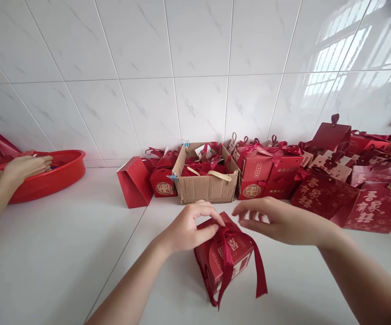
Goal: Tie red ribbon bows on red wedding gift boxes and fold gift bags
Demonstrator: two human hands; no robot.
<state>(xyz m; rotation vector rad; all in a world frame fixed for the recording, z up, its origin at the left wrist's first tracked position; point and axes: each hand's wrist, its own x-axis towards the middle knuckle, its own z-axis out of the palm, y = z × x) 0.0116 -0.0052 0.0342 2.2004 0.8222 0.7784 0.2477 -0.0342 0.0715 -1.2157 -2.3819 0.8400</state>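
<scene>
A red gift box (212, 266) with pale lettering sits on the white counter in front of me. A dark red ribbon (228, 262) crosses its top, and two long tails hang down over the near side and the right side. My left hand (190, 225) pinches the ribbon at the knot between thumb and forefinger. Just to the right of the knot hovers my right hand (266, 219), fingers loosely curved and apart, with nothing visible in them. It looks slightly blurred.
Behind the box stands a cardboard box (205, 188) of red ribbons. Red gift boxes (258, 167) are stacked to its right, with printed gift bags (378, 207) farther right. One plain red box (134, 183) stands left. Another person's hand (28, 169) is over a red basin (70, 167).
</scene>
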